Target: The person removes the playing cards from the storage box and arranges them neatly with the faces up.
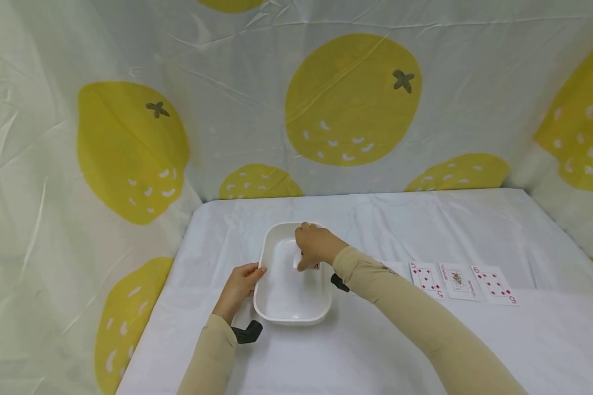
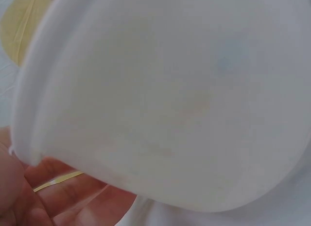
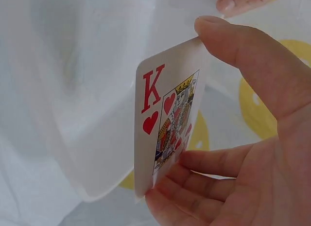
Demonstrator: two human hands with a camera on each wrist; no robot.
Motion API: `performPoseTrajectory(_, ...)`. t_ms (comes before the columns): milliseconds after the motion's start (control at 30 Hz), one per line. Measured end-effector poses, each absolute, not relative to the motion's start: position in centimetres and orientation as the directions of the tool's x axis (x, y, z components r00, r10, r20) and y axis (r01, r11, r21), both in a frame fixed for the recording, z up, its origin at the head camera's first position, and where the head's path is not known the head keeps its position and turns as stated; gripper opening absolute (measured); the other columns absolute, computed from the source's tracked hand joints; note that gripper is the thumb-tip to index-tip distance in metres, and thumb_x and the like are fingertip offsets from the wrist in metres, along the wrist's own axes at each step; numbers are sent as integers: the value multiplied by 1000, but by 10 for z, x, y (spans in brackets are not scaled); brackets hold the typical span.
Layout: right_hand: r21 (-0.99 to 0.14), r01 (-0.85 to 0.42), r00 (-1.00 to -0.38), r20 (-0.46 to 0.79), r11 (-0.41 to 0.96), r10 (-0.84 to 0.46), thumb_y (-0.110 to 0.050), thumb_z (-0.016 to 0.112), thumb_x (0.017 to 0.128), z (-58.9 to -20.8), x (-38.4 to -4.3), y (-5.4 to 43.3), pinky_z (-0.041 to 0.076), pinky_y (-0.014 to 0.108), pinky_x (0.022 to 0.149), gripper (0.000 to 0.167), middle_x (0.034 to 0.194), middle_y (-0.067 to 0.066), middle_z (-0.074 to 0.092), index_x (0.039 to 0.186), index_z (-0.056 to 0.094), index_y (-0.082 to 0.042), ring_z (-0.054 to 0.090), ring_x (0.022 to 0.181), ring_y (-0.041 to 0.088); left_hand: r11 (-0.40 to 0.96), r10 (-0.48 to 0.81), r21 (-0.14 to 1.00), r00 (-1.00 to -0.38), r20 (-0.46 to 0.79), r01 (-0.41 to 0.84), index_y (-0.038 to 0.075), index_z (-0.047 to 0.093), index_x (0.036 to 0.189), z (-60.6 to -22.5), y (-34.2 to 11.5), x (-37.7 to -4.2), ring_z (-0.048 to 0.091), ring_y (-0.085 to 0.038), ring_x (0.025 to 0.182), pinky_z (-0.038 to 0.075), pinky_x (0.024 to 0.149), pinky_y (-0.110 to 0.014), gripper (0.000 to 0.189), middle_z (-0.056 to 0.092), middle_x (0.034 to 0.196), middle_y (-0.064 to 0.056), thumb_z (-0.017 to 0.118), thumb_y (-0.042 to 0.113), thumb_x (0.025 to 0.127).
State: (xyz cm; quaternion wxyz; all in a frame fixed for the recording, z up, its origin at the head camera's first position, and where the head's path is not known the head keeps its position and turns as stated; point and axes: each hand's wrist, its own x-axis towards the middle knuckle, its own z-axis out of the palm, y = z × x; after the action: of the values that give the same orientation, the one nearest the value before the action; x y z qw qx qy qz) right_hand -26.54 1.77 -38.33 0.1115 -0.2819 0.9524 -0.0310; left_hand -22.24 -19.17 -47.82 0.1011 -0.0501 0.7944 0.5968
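Note:
A white rectangular plastic basin (image 1: 286, 296) with rounded corners is in the middle of the head view. My left hand (image 1: 238, 289) grips its left rim, thumb over the edge and fingers underneath; the left wrist view shows the basin's side close up, with those fingers (image 2: 73, 197) beneath it. Over the basin's upper right part, my right hand (image 1: 318, 245) holds a king of hearts playing card (image 3: 167, 114). In the right wrist view the thumb is at one edge of the card and the fingers at the opposite edge.
To the right, several playing cards lie face up in a row: a five of diamonds (image 1: 426, 280), a joker (image 1: 458, 281), a six of diamonds (image 1: 494, 284) and one partly hidden by the right sleeve (image 1: 405, 296). A lemon-print curtain (image 1: 257, 109) hangs behind the white-covered table (image 1: 356, 356).

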Motion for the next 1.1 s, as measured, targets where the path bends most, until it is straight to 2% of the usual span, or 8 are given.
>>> performPoseTrajectory(200, -107, -543, -814, -178, 833, -553, -39, 76, 66, -374, -266, 53, 47, 33, 69, 70, 97, 11, 45, 112, 47, 5, 47, 85, 23, 307, 22, 927, -972, -234, -217, 1, 58, 117, -478, -192, -223, 61, -20, 74, 53, 61, -33, 38, 63, 97, -13, 59, 24, 88)
performPoseTrajectory(467, -97, -547, -818, -150, 832, -555, -33, 77, 64, -371, -267, 113, 46, 31, 64, 64, 94, 11, 43, 106, 47, 5, 45, 80, 22, 299, 25, 928, -971, -240, -222, -1, 57, 119, -478, -191, -224, 62, -24, 77, 53, 61, -36, 37, 62, 98, -16, 58, 22, 89)
performPoseTrajectory(833, -99, -485, -851, -174, 869, -495, -26, 77, 65, -383, -259, 203, 41, 33, 64, 67, 90, 11, 39, 111, 42, 9, 42, 76, 22, 309, 24, 926, -971, -237, -218, -3, 56, 118, -471, -188, -220, 61, -23, 77, 53, 62, -35, 36, 62, 98, -16, 57, 19, 89)
performPoseTrajectory(1100, -105, -442, -881, -138, 891, -453, -17, 80, 60, -398, -242, 260, 47, 38, 69, 77, 103, 25, 42, 116, 38, 16, 49, 78, 24, 309, 8, 923, -970, -242, -227, 0, 57, 118, -478, -189, -222, 61, -24, 78, 53, 62, -35, 37, 62, 99, -16, 58, 21, 88)
